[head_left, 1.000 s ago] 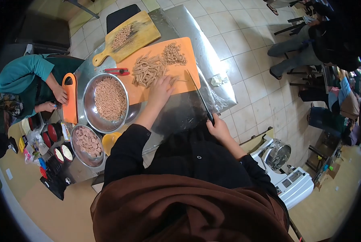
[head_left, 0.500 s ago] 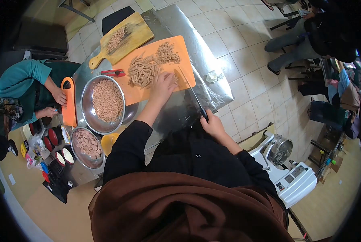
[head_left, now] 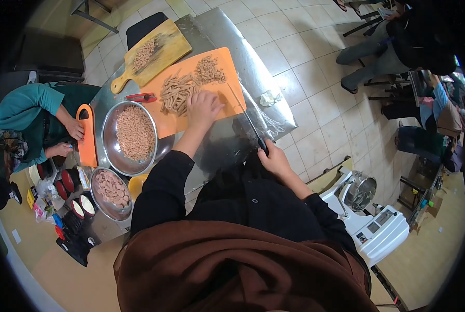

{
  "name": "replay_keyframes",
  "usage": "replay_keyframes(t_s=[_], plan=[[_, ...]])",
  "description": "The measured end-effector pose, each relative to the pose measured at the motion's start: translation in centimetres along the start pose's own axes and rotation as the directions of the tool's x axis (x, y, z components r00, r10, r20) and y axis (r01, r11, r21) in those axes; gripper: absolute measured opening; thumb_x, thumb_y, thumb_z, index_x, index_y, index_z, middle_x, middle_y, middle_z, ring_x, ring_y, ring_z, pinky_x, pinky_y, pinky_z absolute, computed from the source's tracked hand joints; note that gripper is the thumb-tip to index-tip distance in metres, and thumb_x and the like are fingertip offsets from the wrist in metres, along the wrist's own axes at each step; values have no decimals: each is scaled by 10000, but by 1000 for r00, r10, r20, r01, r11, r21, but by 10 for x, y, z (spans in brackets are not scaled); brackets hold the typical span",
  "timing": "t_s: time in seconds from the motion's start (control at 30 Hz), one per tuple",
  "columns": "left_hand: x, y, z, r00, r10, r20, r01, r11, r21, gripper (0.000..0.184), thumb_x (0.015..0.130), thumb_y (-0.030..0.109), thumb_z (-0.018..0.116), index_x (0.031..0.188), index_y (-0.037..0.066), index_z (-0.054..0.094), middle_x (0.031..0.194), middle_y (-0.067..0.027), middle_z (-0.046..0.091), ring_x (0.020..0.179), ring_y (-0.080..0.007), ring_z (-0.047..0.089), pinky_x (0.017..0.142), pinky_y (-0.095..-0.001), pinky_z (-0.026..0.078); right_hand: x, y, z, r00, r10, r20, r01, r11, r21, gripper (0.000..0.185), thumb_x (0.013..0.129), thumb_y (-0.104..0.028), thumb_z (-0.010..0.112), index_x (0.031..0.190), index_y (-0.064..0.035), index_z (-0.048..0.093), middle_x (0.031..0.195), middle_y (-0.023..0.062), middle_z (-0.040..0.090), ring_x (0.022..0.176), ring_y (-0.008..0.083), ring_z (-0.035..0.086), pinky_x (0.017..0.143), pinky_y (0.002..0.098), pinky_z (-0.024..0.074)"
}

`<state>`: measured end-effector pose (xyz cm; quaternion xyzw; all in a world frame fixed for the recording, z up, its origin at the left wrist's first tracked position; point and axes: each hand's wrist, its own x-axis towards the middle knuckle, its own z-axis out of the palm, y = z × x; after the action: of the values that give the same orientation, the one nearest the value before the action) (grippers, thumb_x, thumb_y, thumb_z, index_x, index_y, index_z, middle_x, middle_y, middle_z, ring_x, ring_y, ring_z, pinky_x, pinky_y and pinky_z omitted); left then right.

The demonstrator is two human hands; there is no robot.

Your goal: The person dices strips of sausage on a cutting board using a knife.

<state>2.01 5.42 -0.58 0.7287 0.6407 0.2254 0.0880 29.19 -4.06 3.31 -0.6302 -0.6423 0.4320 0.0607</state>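
A black-handled knife (head_left: 255, 129) is gripped in my right hand (head_left: 275, 159), its blade slanting over the right edge of the orange cutting board (head_left: 229, 59). My left hand (head_left: 203, 109) rests on that board with fingers curled down at the near side of a pile of brown strips (head_left: 175, 93); what lies under the fingertips is partly hidden. Beyond it, a heap of small chopped brown pieces (head_left: 209, 70) sits on the board. Left of the board stands a metal bowl (head_left: 106, 130) full of chopped brown bits (head_left: 136, 132).
A wooden board (head_left: 170, 44) with chopped bits lies beyond, near a red-handled tool (head_left: 141, 98). Another bowl holds pinkish chunks (head_left: 112, 188). At left, a co-worker's hands (head_left: 76, 129) are at a smaller orange board (head_left: 87, 145). A white machine (head_left: 383, 234) stands right.
The view has shifted slightly, so the table sits a little further left. My left hand has drawn back from the blade toward the strip pile. The knife stays in my right hand.
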Motion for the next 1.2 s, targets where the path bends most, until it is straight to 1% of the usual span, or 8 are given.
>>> replay_keyframes(t_s=[0.03,0.17,0.37,0.43,0.63,0.87,1.17,1.2], plan=[[-1,3,-2,996,-83,-16,83,996,17,380,774,392,754,1018,117,655,1080,-31,631,1061,-244,548,979,-414,335,0,-2,0,1000,-17,-10,18,1000,20,316,876,-322,541,1035,-49,531,849,256,645,823,450,626,725,519,487],[-15,2,-7,989,-91,-113,99,993,63,509,771,427,754,1133,98,613,1072,-38,634,1056,-253,547,964,-416,338,-3,-7,0,999,13,36,-13,1000,-9,320,875,-321,543,1027,-40,532,845,261,644,819,450,626,724,520,486],[-25,-12,-4,976,-174,127,172,985,30,328,815,329,708,1075,131,687,1028,-37,647,1005,-241,568,925,-411,353,-1,-3,12,995,6,103,0,998,-63,328,878,-318,545,1023,-25,529,857,262,649,834,448,631,734,522,490],[-23,-13,2,997,-82,-8,82,996,-16,264,839,297,706,1048,136,711,996,-22,650,969,-225,580,889,-382,360,5,-4,19,996,-14,83,20,998,-66,330,883,-325,546,1014,-24,524,851,262,650,818,454,630,730,527,490],[-18,-16,7,1000,-16,-19,16,1000,-4,288,822,251,725,1085,135,711,998,-17,638,954,-221,576,850,-375,383,16,-13,22,998,-60,26,61,997,-56,314,897,-326,540,988,-27,513,804,249,644,764,456,626,702,535,487],[-20,-5,12,996,-32,-86,37,998,51,350,823,276,726,1143,135,702,1007,-12,634,941,-216,569,845,-370,395,15,-16,7,997,-68,29,70,994,-80,299,903,-318,544,977,-30,509,809,238,648,764,439,631,685,525,487],[-20,-11,26,983,-44,-180,28,995,-95,260,834,205,716,1078,116,726,991,-37,641,953,-241,591,832,-367,447,22,-20,4,985,-170,-7,167,972,-168,330,960,-363,536,967,-35,504,772,243,647,719,436,641,635,525,505],[-20,-13,30,982,-28,-187,13,996,-83,227,823,176,715,1038,108,729,987,-42,641,947,-249,592,831,-372,456,20,-20,4,983,-182,-27,174,967,-187,329,963,-354,535,1059,-41,506,777,239,651,709,430,644,621,521,509]])
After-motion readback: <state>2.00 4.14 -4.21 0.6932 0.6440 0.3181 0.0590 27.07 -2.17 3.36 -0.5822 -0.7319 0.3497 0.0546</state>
